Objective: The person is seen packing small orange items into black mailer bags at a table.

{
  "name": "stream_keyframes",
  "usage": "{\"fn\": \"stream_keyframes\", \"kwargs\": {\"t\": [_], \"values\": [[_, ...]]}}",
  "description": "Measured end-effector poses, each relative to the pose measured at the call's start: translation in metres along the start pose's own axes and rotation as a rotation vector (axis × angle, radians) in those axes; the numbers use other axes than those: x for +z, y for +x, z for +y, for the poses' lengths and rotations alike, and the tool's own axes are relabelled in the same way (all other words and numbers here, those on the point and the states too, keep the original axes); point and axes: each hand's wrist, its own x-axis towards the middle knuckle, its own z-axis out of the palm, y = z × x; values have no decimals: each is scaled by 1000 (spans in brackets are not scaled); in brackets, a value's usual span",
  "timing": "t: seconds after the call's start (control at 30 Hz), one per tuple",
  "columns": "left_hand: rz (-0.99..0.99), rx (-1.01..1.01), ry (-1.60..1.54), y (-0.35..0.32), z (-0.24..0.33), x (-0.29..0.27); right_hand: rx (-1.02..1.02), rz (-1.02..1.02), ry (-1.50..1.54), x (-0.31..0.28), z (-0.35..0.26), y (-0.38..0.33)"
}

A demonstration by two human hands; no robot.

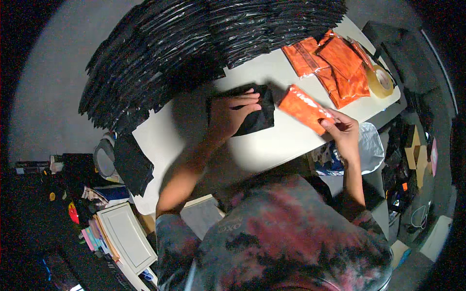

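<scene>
My left hand [232, 115] lies over a folded black plastic packet [257, 121] on the white table, its fingers stretched out across the top. Between the thumb and fingers of my right hand [343, 130] is one end of a flat orange packet [303, 107] in shiny clear wrap. It tilts over the table toward the black packet, held apart from it. Farther right lies a loose heap of similar orange packets [342, 60].
Long rows of stacked black packets [184, 43] cover the far side of the white table [257, 154]. A roll of clear tape [380, 81] stands at its right end. More black packets [132, 162] lie at the left edge. A silver-lined bag [371, 150] sits below the right edge.
</scene>
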Motion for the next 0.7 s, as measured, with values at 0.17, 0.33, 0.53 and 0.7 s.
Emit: {"fn": "stream_keyframes", "kwargs": {"t": [0.17, 0.33, 0.53, 0.7], "values": [[42, -94, -86, -2, 17, 7, 3, -136, -43, 9, -3, -6], [45, -41, -119, 4, 25, 6, 3, -187, -122, 8, -9, -7], [-190, 12, -69, 17, 56, 1, -163, -222, -410, 23, -44, -12], [-297, 88, -73, 29, 72, 14, -445, -168, -555, 36, -52, -9]]}}
